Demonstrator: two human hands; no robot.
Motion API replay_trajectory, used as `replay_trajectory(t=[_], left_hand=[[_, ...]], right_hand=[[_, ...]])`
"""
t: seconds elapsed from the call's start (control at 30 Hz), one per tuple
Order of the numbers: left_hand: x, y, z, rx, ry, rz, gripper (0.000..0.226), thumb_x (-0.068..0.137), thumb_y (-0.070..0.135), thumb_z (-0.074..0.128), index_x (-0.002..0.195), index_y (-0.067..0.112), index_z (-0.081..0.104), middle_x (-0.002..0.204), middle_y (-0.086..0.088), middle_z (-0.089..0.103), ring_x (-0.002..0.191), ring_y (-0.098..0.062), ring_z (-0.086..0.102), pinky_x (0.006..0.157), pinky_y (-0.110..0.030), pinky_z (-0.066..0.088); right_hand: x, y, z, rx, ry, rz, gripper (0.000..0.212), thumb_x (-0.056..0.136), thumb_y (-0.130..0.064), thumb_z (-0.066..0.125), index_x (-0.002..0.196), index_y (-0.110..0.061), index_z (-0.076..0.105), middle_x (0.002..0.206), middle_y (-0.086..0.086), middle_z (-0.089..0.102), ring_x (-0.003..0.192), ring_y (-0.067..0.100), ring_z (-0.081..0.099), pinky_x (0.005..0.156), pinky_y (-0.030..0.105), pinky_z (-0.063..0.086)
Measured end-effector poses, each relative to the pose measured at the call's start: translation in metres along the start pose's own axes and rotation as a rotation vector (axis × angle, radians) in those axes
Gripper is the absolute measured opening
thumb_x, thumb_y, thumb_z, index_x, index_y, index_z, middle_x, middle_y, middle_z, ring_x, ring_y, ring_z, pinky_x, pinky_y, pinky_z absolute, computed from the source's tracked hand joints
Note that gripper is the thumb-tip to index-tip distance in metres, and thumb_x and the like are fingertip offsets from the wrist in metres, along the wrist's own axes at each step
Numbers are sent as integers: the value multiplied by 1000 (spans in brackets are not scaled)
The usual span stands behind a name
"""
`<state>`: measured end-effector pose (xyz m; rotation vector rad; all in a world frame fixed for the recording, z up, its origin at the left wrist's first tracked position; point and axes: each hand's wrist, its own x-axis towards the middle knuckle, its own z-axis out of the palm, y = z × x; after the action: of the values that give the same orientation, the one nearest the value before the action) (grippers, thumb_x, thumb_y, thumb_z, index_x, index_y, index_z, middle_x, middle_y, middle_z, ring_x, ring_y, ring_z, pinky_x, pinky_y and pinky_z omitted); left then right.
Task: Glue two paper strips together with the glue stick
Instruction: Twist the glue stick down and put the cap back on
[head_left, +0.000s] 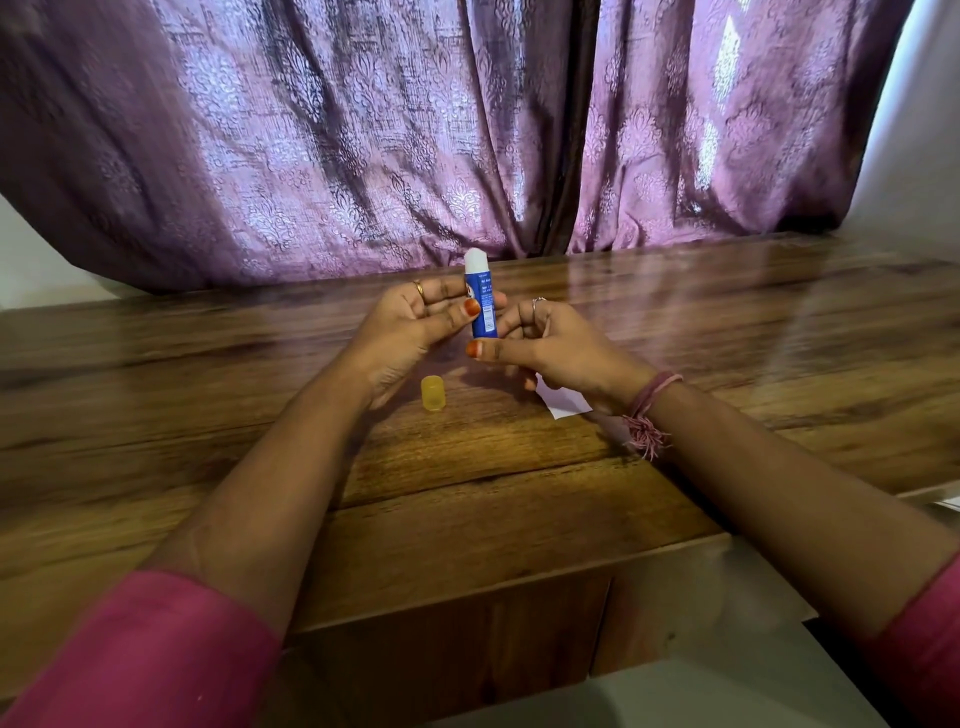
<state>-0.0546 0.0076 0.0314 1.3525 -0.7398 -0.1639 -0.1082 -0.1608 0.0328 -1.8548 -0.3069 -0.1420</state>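
Observation:
A blue glue stick (481, 301) stands upright above the wooden table (467, 467), its white glue tip bare at the top. My left hand (415, 332) grips its barrel between thumb and fingers. My right hand (545, 348) pinches the base of the same stick from below. The yellow cap (433, 394) lies on the table just under my left hand. A white piece of paper (563, 402) lies on the table, mostly hidden under my right hand and wrist; I cannot tell whether it is one strip or two.
A purple patterned curtain (415, 130) hangs behind the table's far edge. The table's near edge runs across the lower middle. A pink thread band (649, 405) is tied on my right wrist. Something pale (940, 499) pokes in at the right edge.

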Motion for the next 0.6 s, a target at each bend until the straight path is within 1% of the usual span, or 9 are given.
replay_trajectory(t=[0.03, 0.1, 0.17, 0.23, 0.3, 0.37, 0.43, 0.5, 0.6], left_hand=[[0, 1, -1, -11, 2, 5, 24, 79, 14, 63, 103, 12, 68, 103, -4, 75, 93, -14, 70, 74, -20, 56], [1, 1, -2, -27, 7, 19, 26, 80, 13, 63, 106, 9, 66, 104, -4, 74, 94, -14, 70, 75, -19, 54], [1, 2, -3, -15, 10, 32, 29, 81, 15, 64, 109, 8, 64, 106, -4, 74, 95, -15, 69, 77, -19, 53], [0, 3, -3, -11, 5, 36, 29, 81, 16, 64, 109, 9, 64, 106, -4, 74, 96, -15, 69, 78, -19, 53], [0, 3, -2, -18, -7, 32, 28, 80, 15, 64, 107, 10, 65, 105, -3, 74, 95, -14, 70, 78, -19, 53], [-1, 4, -1, -10, -17, 33, 26, 79, 15, 64, 105, 12, 66, 104, -3, 74, 96, -14, 70, 78, -18, 53], [-1, 4, 1, 11, -19, 36, 25, 79, 15, 64, 104, 13, 66, 103, -2, 75, 97, -15, 69, 78, -18, 53], [-2, 5, 2, 21, -16, 35, 26, 79, 15, 64, 104, 12, 66, 102, -2, 75, 99, -16, 69, 77, -19, 53], [-2, 6, 4, 14, -15, 27, 23, 79, 15, 65, 102, 14, 67, 102, -1, 75, 97, -17, 70, 77, -20, 55]], right_hand=[[-2, -2, -1, -1, -19, 3, 13, 82, -15, 73, 77, -16, 62, 61, 2, 55, 38, 1, 46, 34, 10, 32], [-5, -6, -1, 17, -108, 33, 6, 88, -20, 68, 90, -17, 63, 69, 1, 58, 41, 1, 48, 36, 9, 33], [-7, -8, -1, 22, -179, 61, 16, 91, -22, 62, 107, -18, 63, 76, -1, 62, 46, 2, 50, 39, 11, 36], [-7, -8, -2, -19, -158, 65, 21, 92, -22, 61, 113, -17, 64, 77, 0, 60, 49, 1, 48, 41, 11, 34], [-6, -7, -3, -57, -116, 51, 20, 91, -20, 63, 110, -15, 67, 74, 3, 58, 48, 1, 44, 41, 10, 29], [-6, -6, -3, -41, -92, 33, 12, 87, -17, 67, 99, -16, 70, 65, -2, 58, 44, -2, 43, 40, 9, 29], [-6, -5, -2, -18, -61, 8, 8, 84, -11, 71, 90, -15, 70, 53, -12, 61, 40, -3, 44, 39, 7, 31], [-6, -6, -1, -16, -24, -20, 8, 79, -8, 75, 84, -13, 70, 47, -16, 62, 39, -5, 46, 40, 6, 32], [-6, -6, 0, 2, 9, -28, 14, 75, -8, 79, 71, -15, 68, 46, -13, 62, 40, -5, 48, 41, 6, 34]])
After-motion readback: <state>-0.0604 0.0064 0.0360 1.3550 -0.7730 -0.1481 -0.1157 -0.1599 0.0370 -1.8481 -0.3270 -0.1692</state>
